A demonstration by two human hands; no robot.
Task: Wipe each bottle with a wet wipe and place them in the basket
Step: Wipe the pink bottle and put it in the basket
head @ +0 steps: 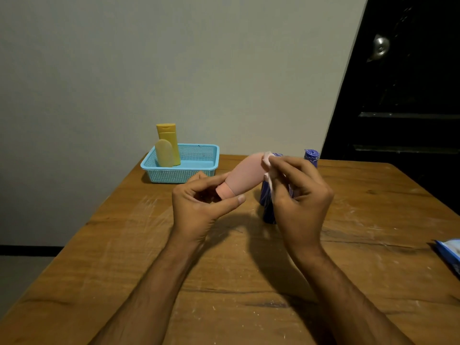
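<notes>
A scuffed wooden bench [124, 257] carries a blue mesh basket [184, 174] near its far left edge, in which two yellow bottles [171, 143] stand upright. Above the bench, the left hand [199, 207] pinches the cap end of a tilted pink bottle [245, 175] between thumb and fingers, while the right hand [302, 197] is closed on a pale wipe [268, 168] pressed against the bottle's far end. Purple bottles [311, 157] stand behind the hands, and a blue packet [449, 252] lies at the right edge.
</notes>
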